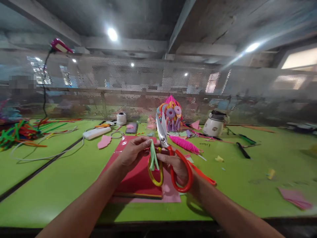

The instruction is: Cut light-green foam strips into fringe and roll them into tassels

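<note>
My left hand (137, 149) pinches the top of a small pale green paper tassel (154, 158), whose thin strips hang down. In my right hand (177, 167) is a pair of scissors (162, 136) with one red and one yellow handle loop. Its blades point up and stand slightly apart. The yellow loop lies behind the tassel, and my right fingertips are close to the strips. Below both hands lies a stack of red sheets (138, 181) on a pink sheet (172, 191).
Behind the hands stand a colourful tasselled paper ornament (170, 114), a pink yarn bundle (184, 144), a white kettle (214, 125) and a thread spool (121, 118). A white power strip (96, 133) lies left. Paper scraps (296, 197) dot the green table (61, 185).
</note>
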Motion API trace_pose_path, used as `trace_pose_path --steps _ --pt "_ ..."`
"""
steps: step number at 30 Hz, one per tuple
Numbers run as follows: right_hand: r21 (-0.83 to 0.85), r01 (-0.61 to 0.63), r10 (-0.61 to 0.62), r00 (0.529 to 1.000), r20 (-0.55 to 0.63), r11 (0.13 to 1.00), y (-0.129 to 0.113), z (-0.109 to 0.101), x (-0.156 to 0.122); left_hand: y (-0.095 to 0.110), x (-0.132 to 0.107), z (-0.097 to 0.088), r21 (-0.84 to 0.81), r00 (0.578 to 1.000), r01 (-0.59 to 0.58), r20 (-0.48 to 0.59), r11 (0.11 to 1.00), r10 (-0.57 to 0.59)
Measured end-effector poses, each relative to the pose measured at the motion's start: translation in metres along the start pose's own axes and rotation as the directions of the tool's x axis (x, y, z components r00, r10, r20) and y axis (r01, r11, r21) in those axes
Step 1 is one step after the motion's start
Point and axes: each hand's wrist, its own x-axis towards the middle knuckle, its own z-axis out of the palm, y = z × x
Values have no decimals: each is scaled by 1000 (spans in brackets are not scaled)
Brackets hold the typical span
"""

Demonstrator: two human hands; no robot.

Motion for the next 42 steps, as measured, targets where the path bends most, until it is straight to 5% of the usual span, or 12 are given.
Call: trace_pose_path --steps 7,17,22,27,35,42 --pt "21 28 -27 999 -24 999 1 3 -3 -5 0 1 26 1000 2 -4 1000 -2" --pt "-149 95 -96 995 1 984 -4 8 -5 -6 -1 6 45 996 83 -23 996 -82" --pt "-289 79 -107 991 -82 954 -4 7 -6 -5 -2 6 115 992 102 -81 988 -93" --pt "-265 41 -84 985 -153 964 1 -1 -6 -3 -2 5 134 995 88 -64 987 -80" --pt "-273 35 -68 992 -110 961 -5 5 -6 -1 -2 8 240 989 111 -118 964 -85" --pt "-224 27 -56 991 -121 974 1 -6 -4 -1 -1 5 191 991 127 -64 973 -117"
